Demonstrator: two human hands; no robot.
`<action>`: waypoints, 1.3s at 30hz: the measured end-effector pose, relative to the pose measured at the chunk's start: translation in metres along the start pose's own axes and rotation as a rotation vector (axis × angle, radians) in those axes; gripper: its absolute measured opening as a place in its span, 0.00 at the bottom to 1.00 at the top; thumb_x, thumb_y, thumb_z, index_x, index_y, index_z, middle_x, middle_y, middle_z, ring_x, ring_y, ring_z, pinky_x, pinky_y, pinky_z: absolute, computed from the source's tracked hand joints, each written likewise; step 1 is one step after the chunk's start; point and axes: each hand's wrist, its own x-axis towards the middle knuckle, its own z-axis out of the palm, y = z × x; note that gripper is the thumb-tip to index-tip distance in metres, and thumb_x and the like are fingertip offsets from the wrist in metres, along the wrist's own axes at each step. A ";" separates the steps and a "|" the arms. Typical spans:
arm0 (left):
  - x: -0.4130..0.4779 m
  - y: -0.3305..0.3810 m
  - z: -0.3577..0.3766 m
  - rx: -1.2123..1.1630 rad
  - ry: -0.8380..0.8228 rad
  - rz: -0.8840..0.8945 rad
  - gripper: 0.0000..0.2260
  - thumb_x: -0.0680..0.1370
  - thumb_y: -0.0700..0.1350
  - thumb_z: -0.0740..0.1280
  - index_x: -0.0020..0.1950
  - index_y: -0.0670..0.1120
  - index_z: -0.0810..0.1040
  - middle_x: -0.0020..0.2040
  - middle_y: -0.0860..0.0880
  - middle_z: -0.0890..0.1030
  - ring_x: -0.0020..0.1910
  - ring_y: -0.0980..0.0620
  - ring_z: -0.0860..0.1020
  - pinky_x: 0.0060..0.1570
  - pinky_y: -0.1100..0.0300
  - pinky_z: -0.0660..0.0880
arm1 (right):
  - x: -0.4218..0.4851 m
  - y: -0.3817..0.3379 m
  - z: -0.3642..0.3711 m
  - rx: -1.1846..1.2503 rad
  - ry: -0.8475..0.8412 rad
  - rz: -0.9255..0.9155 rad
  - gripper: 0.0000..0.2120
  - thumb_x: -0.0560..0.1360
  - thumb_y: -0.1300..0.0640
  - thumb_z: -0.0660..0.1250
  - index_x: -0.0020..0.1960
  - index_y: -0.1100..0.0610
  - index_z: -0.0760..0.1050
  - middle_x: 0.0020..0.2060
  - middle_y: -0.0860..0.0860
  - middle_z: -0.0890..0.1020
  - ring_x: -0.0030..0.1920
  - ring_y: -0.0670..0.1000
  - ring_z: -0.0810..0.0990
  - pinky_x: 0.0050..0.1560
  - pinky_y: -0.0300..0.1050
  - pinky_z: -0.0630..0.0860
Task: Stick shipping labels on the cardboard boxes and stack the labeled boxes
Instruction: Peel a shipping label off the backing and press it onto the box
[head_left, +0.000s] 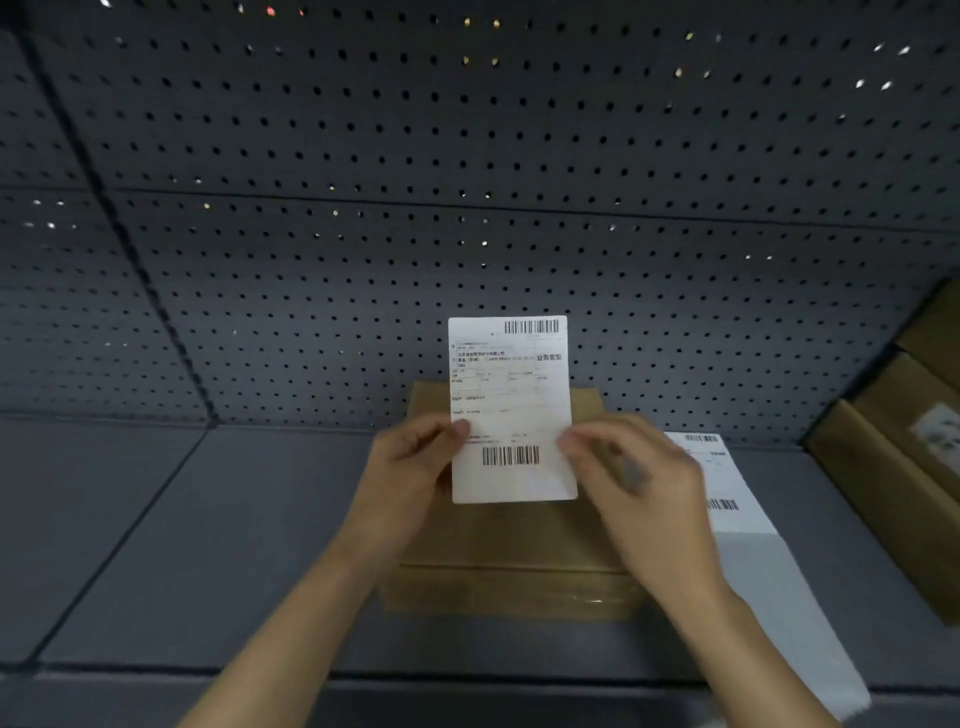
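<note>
A white shipping label with two barcodes is held upright in front of me, above a brown cardboard box that lies on the grey table. My left hand pinches the label's left edge. My right hand pinches its right edge and looks blurred. The hands and the label hide the middle of the box's top.
A strip of white labels runs along the table to the right of the box. More brown cardboard boxes are piled at the right edge, one bearing a label. A dark pegboard wall rises right behind the table.
</note>
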 end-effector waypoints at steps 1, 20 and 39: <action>0.004 0.000 -0.004 0.002 -0.028 -0.004 0.10 0.81 0.43 0.65 0.45 0.45 0.86 0.51 0.44 0.86 0.53 0.39 0.83 0.60 0.32 0.73 | 0.003 -0.001 0.000 0.039 0.057 0.125 0.01 0.75 0.55 0.72 0.44 0.51 0.83 0.40 0.43 0.83 0.44 0.42 0.80 0.48 0.31 0.72; 0.027 0.003 -0.021 0.292 -0.222 0.061 0.08 0.80 0.41 0.66 0.53 0.49 0.85 0.49 0.58 0.86 0.49 0.61 0.83 0.47 0.70 0.77 | 0.031 0.020 0.012 0.395 -0.179 0.598 0.06 0.78 0.59 0.69 0.46 0.61 0.82 0.34 0.53 0.81 0.35 0.47 0.76 0.40 0.39 0.75; 0.028 -0.001 -0.021 0.374 -0.116 -0.034 0.05 0.72 0.40 0.76 0.46 0.43 0.84 0.39 0.50 0.86 0.33 0.58 0.80 0.36 0.68 0.77 | 0.034 0.038 0.007 0.433 -0.294 0.710 0.10 0.72 0.58 0.75 0.49 0.63 0.81 0.41 0.56 0.86 0.37 0.47 0.80 0.38 0.40 0.76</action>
